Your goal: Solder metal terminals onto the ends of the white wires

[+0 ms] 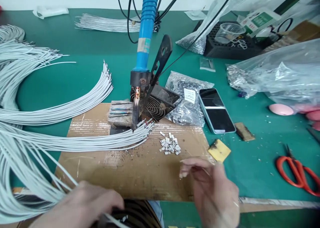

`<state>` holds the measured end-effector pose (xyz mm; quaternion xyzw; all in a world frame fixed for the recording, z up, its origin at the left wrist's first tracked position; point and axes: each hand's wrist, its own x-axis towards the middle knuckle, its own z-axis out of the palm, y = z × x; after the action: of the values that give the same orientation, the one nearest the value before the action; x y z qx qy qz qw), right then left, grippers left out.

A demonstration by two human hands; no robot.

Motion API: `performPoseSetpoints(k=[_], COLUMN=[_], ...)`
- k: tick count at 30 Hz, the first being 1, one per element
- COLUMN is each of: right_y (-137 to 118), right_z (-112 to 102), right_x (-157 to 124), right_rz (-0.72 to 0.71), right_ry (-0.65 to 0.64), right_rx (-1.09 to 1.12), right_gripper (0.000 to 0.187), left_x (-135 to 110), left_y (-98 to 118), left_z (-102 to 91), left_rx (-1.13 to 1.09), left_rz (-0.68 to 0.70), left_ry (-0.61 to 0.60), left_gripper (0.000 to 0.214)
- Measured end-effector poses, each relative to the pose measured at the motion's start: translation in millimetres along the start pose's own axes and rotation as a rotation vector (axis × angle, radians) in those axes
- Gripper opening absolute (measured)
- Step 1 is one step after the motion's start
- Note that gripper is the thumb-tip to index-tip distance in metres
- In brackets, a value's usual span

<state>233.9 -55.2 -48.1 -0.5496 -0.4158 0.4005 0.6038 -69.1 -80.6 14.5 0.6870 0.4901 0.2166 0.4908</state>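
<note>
My left hand (87, 201) is at the lower left with its fingers curled closed. A white cable (113, 220) comes out from under its fingers, and the fingertips are hidden. My right hand (212, 188) hovers over the right side of a cardboard sheet (155, 178), fingers bent together. A tiny pale piece may be at its fingertips, too small to name. Beyond that hand lies a small pile of white connector pieces (170, 144). A blue-handled soldering iron (142, 60) points tip down over the ends of a bundle of white cables (100, 143).
More white cables (75, 108) curve in from the left. Behind the iron are a solder coil (155, 106) and a bag of small parts (187, 98). To the right lie a phone (217, 111), a yellow sponge (220, 150) and red-handled scissors (296, 173).
</note>
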Motion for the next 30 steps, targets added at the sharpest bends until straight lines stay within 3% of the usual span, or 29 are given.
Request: performPoseSetpoints(k=[1,2,3,6,9,13,18,26,30], right_y=[0.3,0.1,-0.8,-6.8,-11.5,-10.9,-13.4,-8.8,-4.9], right_z=[4.1,8.6,13.5,30.5,47.8,63.8,69.0,66.3,61.7], right_x=[-4.0,-8.3,-12.7,-24.1,-29.4,-25.1,-16.7,-19.0,-17.1], right_rz=[0.024,0.047,0.075,0.192,0.316,0.326,0.36,0.327,0.332], right_ry=[-0.029,-0.067,-0.104,-0.182,-0.252,-0.376,-0.453,-0.419,-0.317], right_rx=[0.011,0.015,0.012,-0.011,0.059,0.202,0.277,0.29,0.348], right_gripper=[0.043,0.037,0.032,0.022,0.01,0.009,0.007,0.006,0.006], left_x=[10.7,22.3,33.6,57.1,60.4,52.0,50.5,57.2,57.7], left_y=[8.5,15.7,20.8,21.3,8.3,1.0,11.3,17.1,18.6], left_z=[9.4,18.7,27.2,44.9,49.1,45.3,42.8,38.6,36.7], left_rx=[-0.035,-0.051,-0.103,-0.475,-0.777,-0.88,-0.921,-0.957,-0.977], left_rz=[-0.022,-0.093,-0.184,-0.365,-0.376,-0.353,-0.434,-0.571,-0.592], left_ry=[-0.234,-0.374,-0.408,-0.18,-0.041,-0.05,0.002,-0.007,-0.008], left_gripper=[0.022,0.014,0.008,0.03,0.039,0.035,0.037,0.045,0.044])
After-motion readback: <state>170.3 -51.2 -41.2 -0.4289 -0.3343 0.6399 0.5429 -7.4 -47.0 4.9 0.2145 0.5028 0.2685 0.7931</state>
